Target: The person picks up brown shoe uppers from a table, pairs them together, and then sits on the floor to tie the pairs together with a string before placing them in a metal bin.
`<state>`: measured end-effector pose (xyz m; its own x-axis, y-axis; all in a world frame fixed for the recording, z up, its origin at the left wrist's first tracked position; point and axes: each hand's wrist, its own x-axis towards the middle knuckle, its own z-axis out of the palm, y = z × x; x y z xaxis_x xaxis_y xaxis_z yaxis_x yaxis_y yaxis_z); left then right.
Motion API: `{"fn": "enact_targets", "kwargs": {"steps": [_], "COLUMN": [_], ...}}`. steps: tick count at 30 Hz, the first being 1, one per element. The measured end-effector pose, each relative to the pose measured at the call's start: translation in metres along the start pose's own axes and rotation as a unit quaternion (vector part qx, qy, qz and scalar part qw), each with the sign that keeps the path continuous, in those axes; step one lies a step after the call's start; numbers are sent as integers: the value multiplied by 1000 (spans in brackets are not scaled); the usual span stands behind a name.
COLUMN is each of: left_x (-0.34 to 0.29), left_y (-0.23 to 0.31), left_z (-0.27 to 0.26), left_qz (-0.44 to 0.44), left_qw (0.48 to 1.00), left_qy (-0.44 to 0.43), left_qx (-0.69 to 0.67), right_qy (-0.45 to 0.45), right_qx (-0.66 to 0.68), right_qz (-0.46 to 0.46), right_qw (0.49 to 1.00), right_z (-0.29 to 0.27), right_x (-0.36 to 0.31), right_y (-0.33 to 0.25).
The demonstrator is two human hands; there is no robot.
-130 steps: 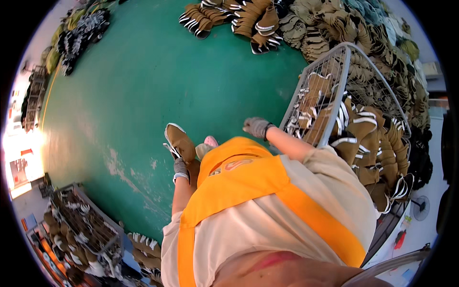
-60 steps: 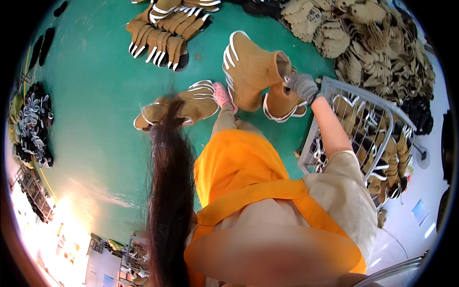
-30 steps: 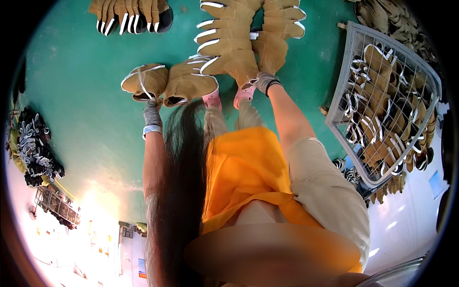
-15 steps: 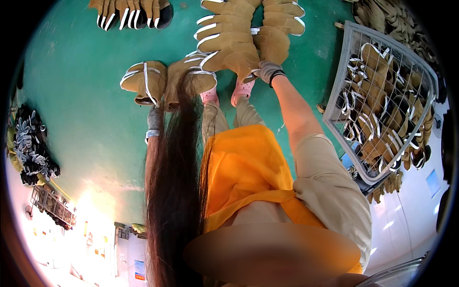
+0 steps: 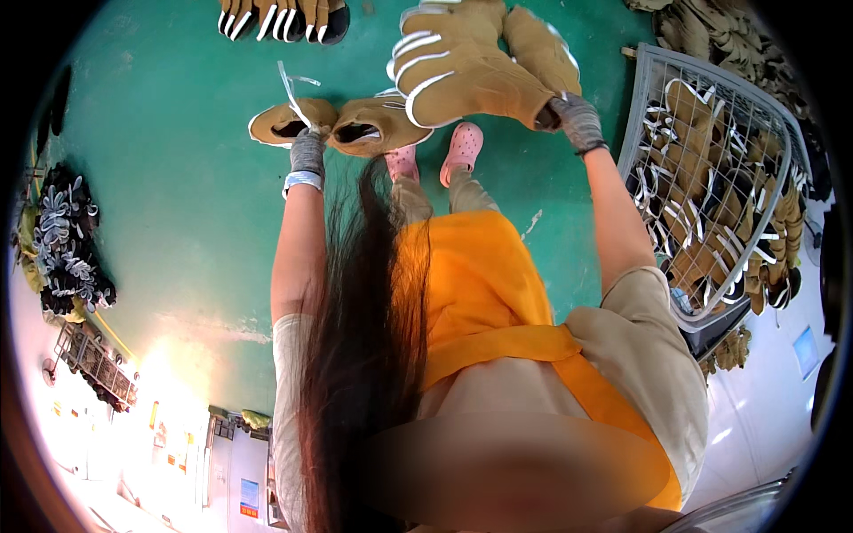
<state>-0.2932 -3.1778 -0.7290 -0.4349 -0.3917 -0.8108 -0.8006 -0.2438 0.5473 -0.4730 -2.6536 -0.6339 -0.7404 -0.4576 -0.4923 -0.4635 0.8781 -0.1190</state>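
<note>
My left hand (image 5: 307, 151), in a grey knit glove, is closed on the rim of a brown boot (image 5: 268, 125) with white edging. A loose white strap (image 5: 290, 89) stands up from that boot. Against it, to the right, lies another brown boot (image 5: 391, 120), its dark opening facing me. My right hand (image 5: 579, 123), gloved alike, grips the opening end of a brown boot (image 5: 480, 84), the nearest of a row of several nested together. Their white-edged toes point left. Another brown boot (image 5: 544, 53) is close beside the row on the right.
On the right stands a grey wire basket (image 5: 641, 107) filled with brown boots. More boots (image 5: 284, 18) line up at the far left. A dark pile of gloves (image 5: 67, 240) is at the left edge. My pink clogs (image 5: 464, 151) are on the green floor (image 5: 178, 178).
My right hand has moved right, swinging the near boot's opening end with it. The left hand has moved up and right, and the two left boots have tipped, so their openings show.
</note>
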Motion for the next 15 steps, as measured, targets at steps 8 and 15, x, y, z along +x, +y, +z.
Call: {"fn": "enact_targets", "kwargs": {"steps": [8,15], "left_x": [-55,-61], "left_y": [89,131], "left_z": [48,91], "left_qz": [53,-22], "left_qw": [984,960], "left_qy": [-106,-89], "left_qx": [-132,-266], "right_qy": [34,-108], "right_qx": [42,261], "right_qz": [113,369], "right_qw": [992,886], "right_z": [-24,3], "right_x": [-129,-226], "right_y": [5,-38]}}
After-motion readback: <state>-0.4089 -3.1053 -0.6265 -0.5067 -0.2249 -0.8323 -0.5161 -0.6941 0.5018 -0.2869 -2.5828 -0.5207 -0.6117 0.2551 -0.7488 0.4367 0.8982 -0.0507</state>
